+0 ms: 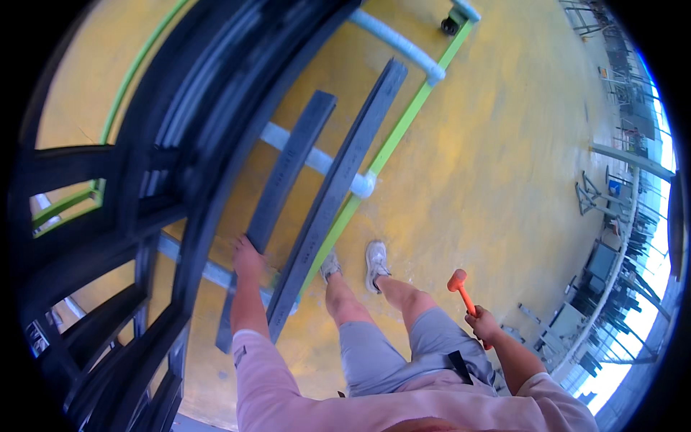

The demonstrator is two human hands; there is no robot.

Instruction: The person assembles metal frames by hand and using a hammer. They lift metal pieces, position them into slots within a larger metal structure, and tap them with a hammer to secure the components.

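Observation:
My left hand [248, 258] is closed on a long dark grey profile bar [284, 173], near its lower part. The bar lies slantwise across wrapped, pale blue crosspieces [317, 159] of a cart. A second, longer dark bar [349, 155] lies just to its right, roughly parallel and apart from it along most of its length. Away to the right, my right hand [484, 324] grips an orange mallet [458, 281] by its handle. The mallet's head points up and away from me, touching nothing.
Dark window-like frames [137, 209] stand stacked along the left. The cart's lime-green rail [403, 126] runs beside my feet, with a black caster [450, 27] at its far end. Yellow floor [504, 144] spreads to the right, toward racks and stacked material [604, 288].

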